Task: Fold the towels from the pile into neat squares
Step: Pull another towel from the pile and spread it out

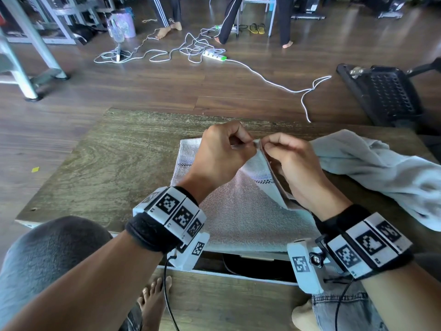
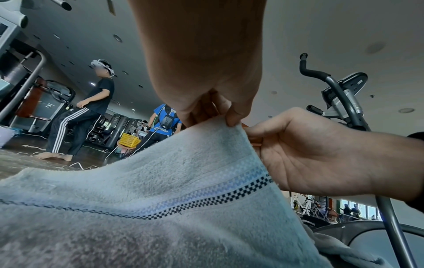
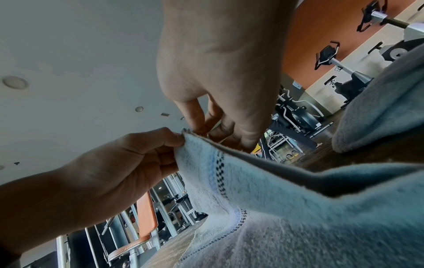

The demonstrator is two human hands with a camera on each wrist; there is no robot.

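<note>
Fold step underway: left hand point(image 1: 220, 151) & right hand point(image 1: 290, 158) both pinch one raised corner of towel point(image 1: 241, 211), spread on table point(image 1: 107, 163) centre. Pile point(image 1: 381, 173) lies at right. Next, probably: carry corner across, align edges, flatten.

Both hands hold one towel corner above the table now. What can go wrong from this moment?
1. Both hands, left and right, pinch the same lifted corner of the towel with fingertips only. Such a small grip may slip, and the corner would drop.
2. The towel's near edge lies at the table edge, so a pull could drag it off.
3. The crumpled pile lies close beside the towel and might get caught in the fold.
</note>
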